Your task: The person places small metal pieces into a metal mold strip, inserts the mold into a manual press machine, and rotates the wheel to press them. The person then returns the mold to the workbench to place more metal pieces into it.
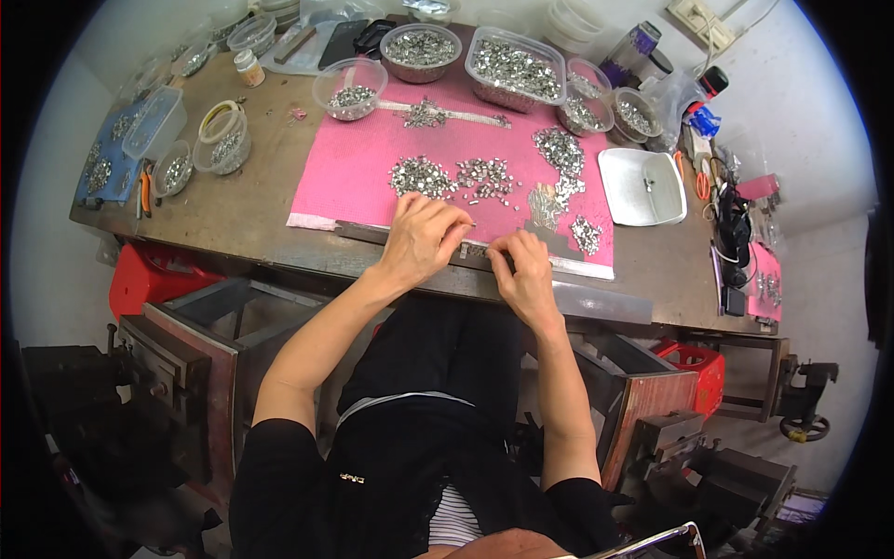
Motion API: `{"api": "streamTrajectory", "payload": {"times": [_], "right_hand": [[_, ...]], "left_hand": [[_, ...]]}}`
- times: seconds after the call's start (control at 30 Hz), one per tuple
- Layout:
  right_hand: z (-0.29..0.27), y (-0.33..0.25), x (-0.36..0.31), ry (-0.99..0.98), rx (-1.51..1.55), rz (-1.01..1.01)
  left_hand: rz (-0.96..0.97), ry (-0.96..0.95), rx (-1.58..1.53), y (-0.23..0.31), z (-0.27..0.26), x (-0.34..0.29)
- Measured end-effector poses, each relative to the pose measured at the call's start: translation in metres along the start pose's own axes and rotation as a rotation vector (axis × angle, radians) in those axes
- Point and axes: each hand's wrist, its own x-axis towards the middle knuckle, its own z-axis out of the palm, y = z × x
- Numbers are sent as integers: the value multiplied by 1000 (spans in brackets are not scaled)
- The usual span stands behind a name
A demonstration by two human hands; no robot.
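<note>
At the near edge of a pink mat [345, 168] lies a long dark metal bar [363, 233], with small silvery pieces along its middle. My left hand [424, 240] is above the bar, thumb and forefinger pinched on a tiny metal piece [473, 224] that barely shows. Beside it my right hand [524, 270] rests at the bar, fingers curled and closed; what lies between them is hidden. Beyond my hands are a pile of small metal pieces [419, 175] and a looser pile [486, 179]. Thin flat strips [543, 205] lie beyond my right hand.
Tubs of metal pieces, including a round tub [421, 70] and a rectangular tub [515, 104], line the back. A white tray [610, 191] stands right of the mat. Orange-handled pliers [145, 191] lie left. Vises [158, 368] and red stools [149, 279] are below the table.
</note>
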Motion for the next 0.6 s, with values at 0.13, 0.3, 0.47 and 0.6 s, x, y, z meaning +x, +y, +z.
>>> {"api": "streamTrajectory", "payload": {"times": [0.13, 0.3, 0.47, 0.6], "right_hand": [[5, -1, -4, 65, -47, -56], [1, 6, 4, 49, -7, -45], [-3, 43, 35, 113, -132, 65], [-3, 60, 45, 12, -208, 93]], "left_hand": [[-4, -49, 103, -7, 8, 9], [-13, -121, 189, -13, 18, 16], [-16, -123, 205, -13, 20, 21], [-58, -106, 213, -17, 22, 24]]}}
